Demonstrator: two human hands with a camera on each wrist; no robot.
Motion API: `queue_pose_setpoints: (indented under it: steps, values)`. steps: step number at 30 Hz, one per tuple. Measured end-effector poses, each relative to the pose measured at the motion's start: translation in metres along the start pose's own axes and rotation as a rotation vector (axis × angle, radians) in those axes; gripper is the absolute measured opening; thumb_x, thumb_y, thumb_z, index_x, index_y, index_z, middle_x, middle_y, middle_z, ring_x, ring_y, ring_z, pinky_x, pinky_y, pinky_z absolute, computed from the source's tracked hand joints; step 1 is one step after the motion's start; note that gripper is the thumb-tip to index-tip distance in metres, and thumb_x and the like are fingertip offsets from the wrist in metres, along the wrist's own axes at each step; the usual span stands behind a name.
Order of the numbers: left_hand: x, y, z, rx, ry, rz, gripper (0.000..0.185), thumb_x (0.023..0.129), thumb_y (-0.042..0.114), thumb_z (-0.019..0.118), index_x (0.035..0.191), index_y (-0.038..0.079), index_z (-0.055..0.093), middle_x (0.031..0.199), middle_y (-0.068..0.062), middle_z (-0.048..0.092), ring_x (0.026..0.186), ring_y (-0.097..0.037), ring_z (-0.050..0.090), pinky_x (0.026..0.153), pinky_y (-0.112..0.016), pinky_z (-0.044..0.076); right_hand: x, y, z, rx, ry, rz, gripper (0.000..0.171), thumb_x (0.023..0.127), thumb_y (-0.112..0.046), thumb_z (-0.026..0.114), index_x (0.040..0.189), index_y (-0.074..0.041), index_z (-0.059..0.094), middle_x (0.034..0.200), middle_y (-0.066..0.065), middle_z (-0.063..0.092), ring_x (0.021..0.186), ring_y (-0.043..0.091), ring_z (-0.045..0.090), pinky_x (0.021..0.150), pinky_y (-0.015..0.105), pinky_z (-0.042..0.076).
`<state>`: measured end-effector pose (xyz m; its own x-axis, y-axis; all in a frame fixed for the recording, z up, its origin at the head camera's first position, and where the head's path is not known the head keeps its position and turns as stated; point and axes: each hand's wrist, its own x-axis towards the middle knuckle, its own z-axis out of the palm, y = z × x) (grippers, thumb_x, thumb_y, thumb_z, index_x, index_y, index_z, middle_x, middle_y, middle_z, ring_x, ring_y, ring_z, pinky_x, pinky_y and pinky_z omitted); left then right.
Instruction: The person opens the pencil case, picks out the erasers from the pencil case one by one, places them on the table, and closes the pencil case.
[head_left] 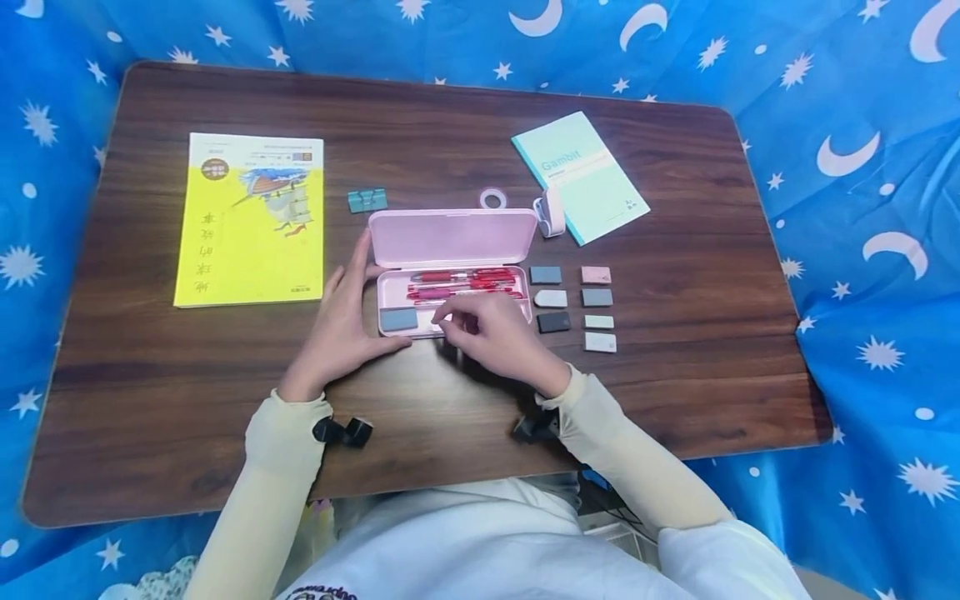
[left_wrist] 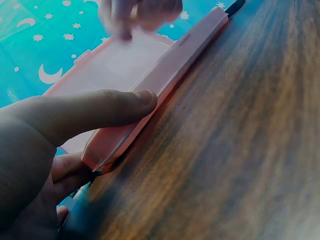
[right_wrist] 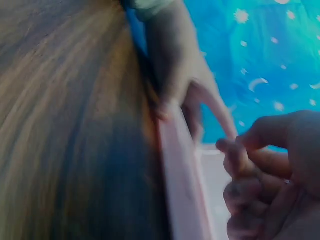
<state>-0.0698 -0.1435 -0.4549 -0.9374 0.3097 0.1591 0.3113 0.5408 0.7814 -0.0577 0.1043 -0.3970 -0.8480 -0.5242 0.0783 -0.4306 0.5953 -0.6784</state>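
An open pink pencil case (head_left: 450, 237) lies mid-table with its lid raised. Its tray holds red pens (head_left: 465, 285) and a grey-blue eraser (head_left: 398, 319) at the left end. My left hand (head_left: 345, 321) grips the case's left end; the thumb (left_wrist: 100, 112) lies along the front edge of the pencil case (left_wrist: 150, 75). My right hand (head_left: 487, 329) hovers over the tray's front part with its fingers (right_wrist: 235, 150) curled together. I see nothing between them. The same right hand (left_wrist: 135, 15) shows blurred over the tray.
Several small erasers (head_left: 596, 297) lie in two columns right of the case. A yellow book (head_left: 251, 218) is at the left, a teal booklet (head_left: 581, 175) at the back right. A teal clip (head_left: 367, 199), tape ring (head_left: 492, 198) and white dispenser (head_left: 551, 212) lie behind the case.
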Motion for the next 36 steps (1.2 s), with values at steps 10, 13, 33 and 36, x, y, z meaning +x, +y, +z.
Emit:
queue_pose_setpoints:
  steps: [10, 13, 33, 36]
  values:
    - [0.005, 0.006, 0.005, -0.014, -0.01, 0.022, 0.147, 0.06, 0.032, 0.098, 0.163, 0.03, -0.007, 0.142, -0.012, 0.059, 0.137, -0.023, 0.049, 0.124, -0.051, 0.007, 0.018, -0.002, 0.022, -0.265, 0.004, 0.101, 0.014, 0.093, -0.024, 0.068, 0.099, -0.02, 0.08, 0.057, -0.01, 0.053, 0.054, 0.009, 0.048, 0.049, 0.029, 0.033]
    - [0.005, 0.006, 0.004, -0.012, -0.014, 0.023, 0.147, 0.061, 0.032, 0.098, 0.163, 0.029, -0.007, 0.142, -0.012, 0.058, 0.138, -0.023, 0.048, 0.125, -0.051, 0.006, 0.019, -0.004, 0.022, -0.215, 0.019, 0.09, 0.011, 0.09, -0.022, 0.072, 0.098, -0.018, 0.078, 0.061, -0.01, 0.058, 0.057, 0.007, 0.052, 0.051, 0.027, 0.037]
    - [0.001, 0.002, 0.003, -0.018, 0.005, 0.02, 0.145, 0.06, 0.022, 0.097, 0.163, 0.027, -0.005, 0.14, -0.012, 0.059, 0.139, -0.026, 0.046, 0.125, -0.051, 0.007, 0.041, -0.016, 0.022, -0.151, -0.085, 0.011, 0.024, 0.079, -0.014, 0.078, 0.099, -0.009, 0.066, 0.075, -0.004, 0.066, 0.067, 0.01, 0.059, 0.063, 0.028, 0.046]
    - [0.0, 0.001, 0.0, -0.021, 0.007, 0.016, 0.145, 0.06, 0.024, 0.097, 0.163, 0.028, -0.005, 0.14, -0.012, 0.059, 0.139, -0.026, 0.047, 0.125, -0.049, 0.006, 0.04, -0.016, 0.02, -0.139, -0.087, -0.034, 0.025, 0.077, -0.014, 0.077, 0.096, -0.01, 0.062, 0.072, -0.005, 0.06, 0.064, 0.01, 0.054, 0.06, 0.026, 0.042]
